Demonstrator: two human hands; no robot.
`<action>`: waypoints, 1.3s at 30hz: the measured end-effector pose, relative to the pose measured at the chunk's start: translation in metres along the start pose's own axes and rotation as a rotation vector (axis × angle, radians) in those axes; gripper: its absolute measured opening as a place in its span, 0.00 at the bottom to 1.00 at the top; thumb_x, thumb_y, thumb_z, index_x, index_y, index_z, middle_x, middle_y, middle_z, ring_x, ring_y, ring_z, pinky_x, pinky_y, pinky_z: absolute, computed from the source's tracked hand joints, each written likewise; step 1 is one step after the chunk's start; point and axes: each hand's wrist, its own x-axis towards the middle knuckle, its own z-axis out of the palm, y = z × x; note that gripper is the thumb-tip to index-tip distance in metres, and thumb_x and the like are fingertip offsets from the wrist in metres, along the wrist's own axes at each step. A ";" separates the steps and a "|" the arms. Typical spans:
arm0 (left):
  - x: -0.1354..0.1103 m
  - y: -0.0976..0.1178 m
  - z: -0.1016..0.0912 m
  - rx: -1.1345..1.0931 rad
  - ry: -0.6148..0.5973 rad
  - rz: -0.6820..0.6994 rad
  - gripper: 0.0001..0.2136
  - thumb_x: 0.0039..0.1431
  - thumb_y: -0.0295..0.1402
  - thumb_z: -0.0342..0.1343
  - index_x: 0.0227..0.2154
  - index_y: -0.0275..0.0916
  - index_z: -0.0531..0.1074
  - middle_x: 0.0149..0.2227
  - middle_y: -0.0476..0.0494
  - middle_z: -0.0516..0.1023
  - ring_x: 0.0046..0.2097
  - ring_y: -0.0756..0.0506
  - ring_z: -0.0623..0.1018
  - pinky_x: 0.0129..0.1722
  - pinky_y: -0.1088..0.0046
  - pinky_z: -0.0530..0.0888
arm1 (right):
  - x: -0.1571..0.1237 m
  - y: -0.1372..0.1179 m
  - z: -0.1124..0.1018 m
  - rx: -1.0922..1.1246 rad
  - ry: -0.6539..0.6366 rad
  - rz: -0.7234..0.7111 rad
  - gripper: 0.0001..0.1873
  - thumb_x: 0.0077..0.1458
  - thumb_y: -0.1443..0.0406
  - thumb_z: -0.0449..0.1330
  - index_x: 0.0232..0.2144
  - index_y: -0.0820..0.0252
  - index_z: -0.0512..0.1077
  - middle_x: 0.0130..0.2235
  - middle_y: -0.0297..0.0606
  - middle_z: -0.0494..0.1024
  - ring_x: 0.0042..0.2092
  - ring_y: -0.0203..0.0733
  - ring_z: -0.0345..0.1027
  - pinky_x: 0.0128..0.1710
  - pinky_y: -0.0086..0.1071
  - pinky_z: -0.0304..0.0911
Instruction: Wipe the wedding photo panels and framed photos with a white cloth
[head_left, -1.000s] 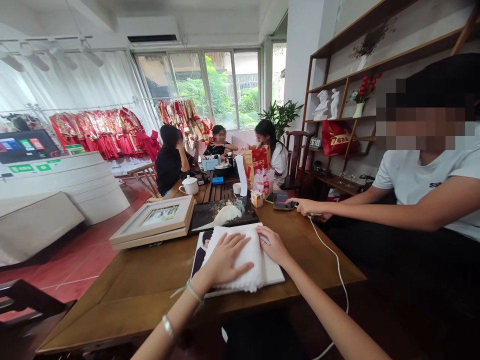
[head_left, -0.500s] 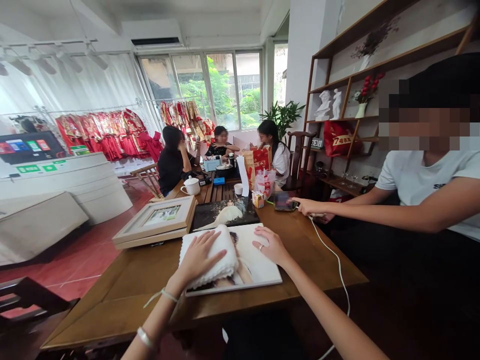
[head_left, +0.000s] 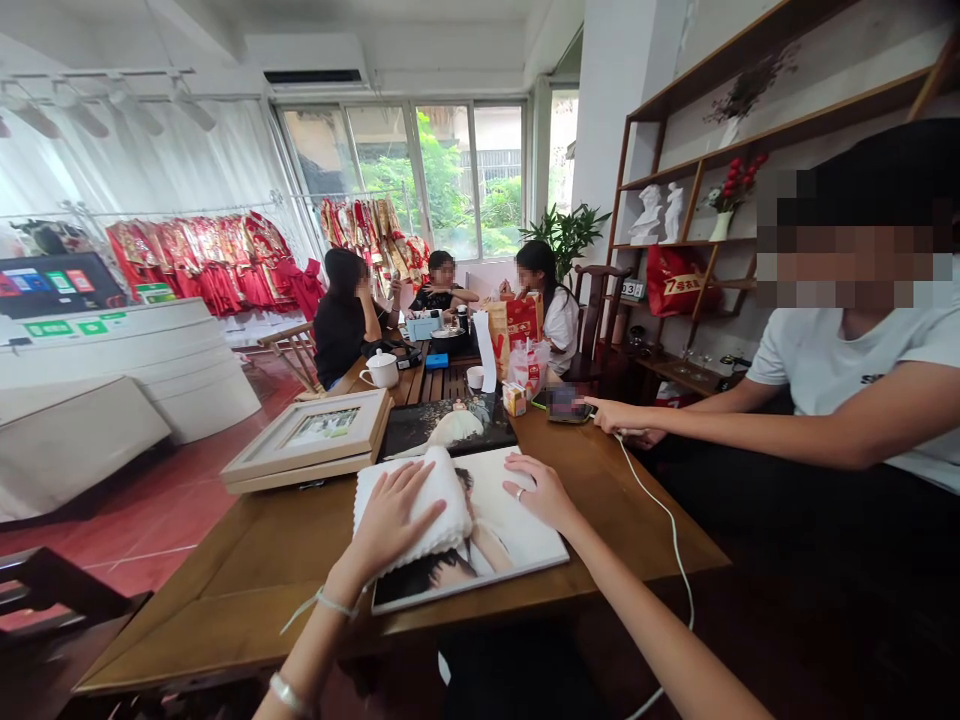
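A head-worn camera is looking forward and down from six o'clock, sitting near the fingers (head_left: 527, 464) and facing across the surface (head_left: 255, 580), catching windows (head_left: 442, 185) at eleven, shelves (head_left: 700, 160) at two.

Shop: counter (head_left: 206, 375), hanging red garments (head_left: 206, 262)

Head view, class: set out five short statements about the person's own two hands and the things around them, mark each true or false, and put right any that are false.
1. The left hand lies on the white cloth. True.
2. The white cloth covers the whole photo panel. False: much of the panel's right side is uncovered.
3. The right hand wears a ring. True.
4. The right hand lies on the white cloth too. False: it rests on the panel's right part.
5. The framed picture lies to the left of the photo panel. True.
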 end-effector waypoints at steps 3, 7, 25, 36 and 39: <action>-0.033 0.016 -0.007 -0.019 -0.016 -0.014 0.27 0.60 0.49 0.46 0.60 0.45 0.57 0.60 0.41 0.63 0.61 0.37 0.61 0.60 0.47 0.56 | -0.001 -0.001 0.000 0.022 -0.014 0.006 0.12 0.46 0.65 0.62 0.37 0.58 0.77 0.47 0.45 0.77 0.51 0.46 0.70 0.55 0.44 0.61; -0.071 0.038 -0.016 -0.033 -0.011 0.016 0.29 0.59 0.48 0.48 0.62 0.49 0.53 0.61 0.43 0.62 0.62 0.36 0.60 0.60 0.47 0.55 | -0.001 -0.001 0.000 0.039 -0.022 0.004 0.12 0.46 0.66 0.62 0.37 0.58 0.77 0.47 0.45 0.78 0.51 0.47 0.70 0.55 0.44 0.61; 0.041 -0.011 0.002 0.012 -0.076 -0.074 0.26 0.61 0.50 0.42 0.58 0.42 0.60 0.58 0.39 0.66 0.58 0.36 0.66 0.57 0.54 0.60 | -0.002 0.000 -0.004 0.024 -0.047 -0.039 0.12 0.46 0.65 0.63 0.37 0.59 0.77 0.47 0.46 0.77 0.52 0.47 0.70 0.55 0.44 0.61; -0.045 0.010 -0.009 0.010 0.035 -0.036 0.28 0.60 0.49 0.45 0.60 0.45 0.57 0.60 0.43 0.64 0.60 0.37 0.63 0.58 0.54 0.61 | -0.003 -0.006 -0.001 0.026 -0.032 0.000 0.13 0.47 0.67 0.61 0.38 0.59 0.77 0.47 0.46 0.77 0.53 0.49 0.68 0.56 0.45 0.62; -0.076 0.029 -0.011 0.023 0.045 -0.031 0.29 0.59 0.49 0.47 0.62 0.50 0.52 0.62 0.46 0.61 0.61 0.37 0.61 0.58 0.52 0.61 | -0.003 -0.006 0.000 0.018 -0.031 0.001 0.14 0.47 0.67 0.61 0.39 0.60 0.77 0.48 0.47 0.77 0.53 0.48 0.68 0.56 0.45 0.61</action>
